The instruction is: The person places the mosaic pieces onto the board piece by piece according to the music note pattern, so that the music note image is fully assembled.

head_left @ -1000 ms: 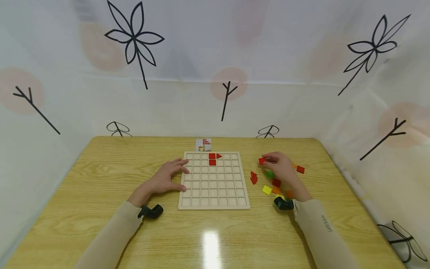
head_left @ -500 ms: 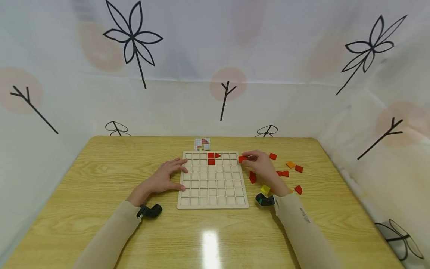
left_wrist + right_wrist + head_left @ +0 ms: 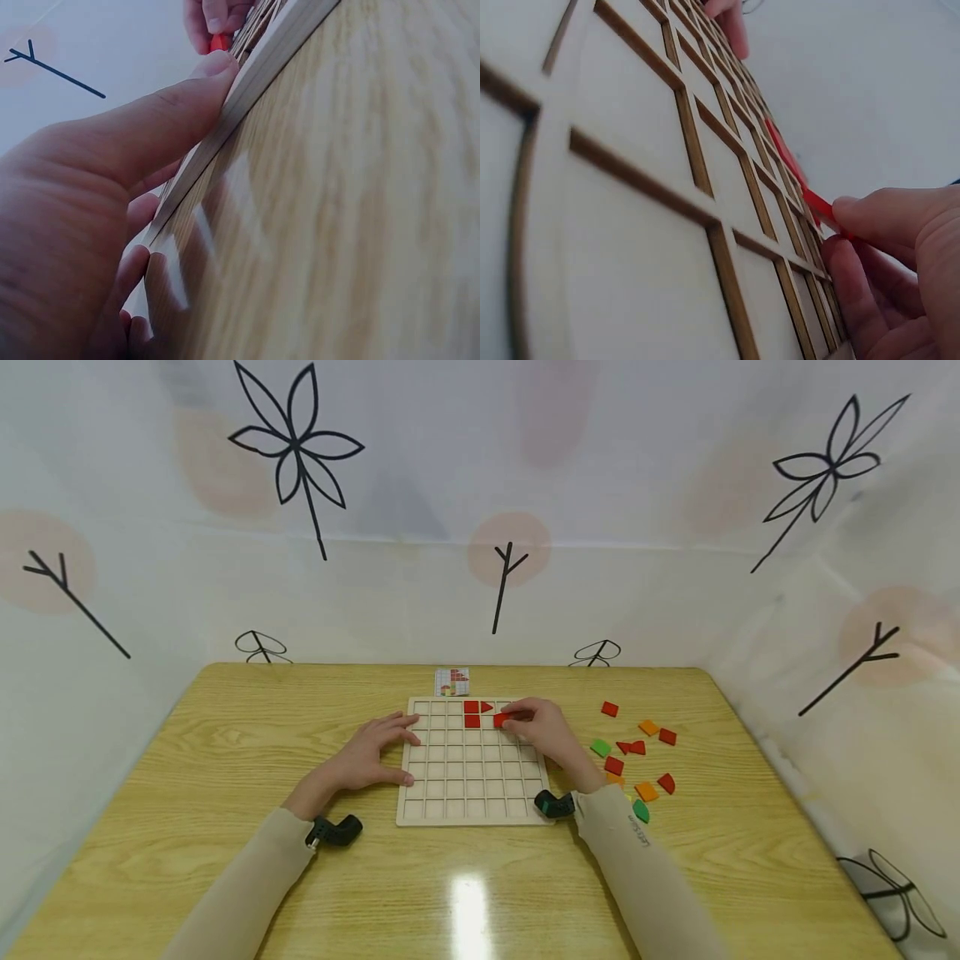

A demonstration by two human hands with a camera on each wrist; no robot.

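red tile: the flat, red, square-looking tile (image 3: 500,720) is now over the pale wooden grid board (image 3: 475,823), no longer at its right rim
right hand (image 3: 547,731): pinching that tile, thumb and fingertips
left hand (image 3: 360,756): fingers relaxed, touching the board's left edge
progress: looks mid-placement imo, tile not seated, just right of the lower red square (image 3: 472,721)

Your arms are covered by long, plain beige sleeves: the left sleeve (image 3: 247,881) and the right sleeve (image 3: 645,881) both end at the wrist. Small dark lettering (image 3: 640,832) runs along your right one near the cuff, too small to read surely. At each wrist you wear a black, rounded, elbow-shaped camera: the left camera (image 3: 339,832) has a small pale fitting, the right camera (image 3: 553,804) a greenish patch. Your left hand (image 3: 362,757) and right hand (image 3: 546,729) are bare.
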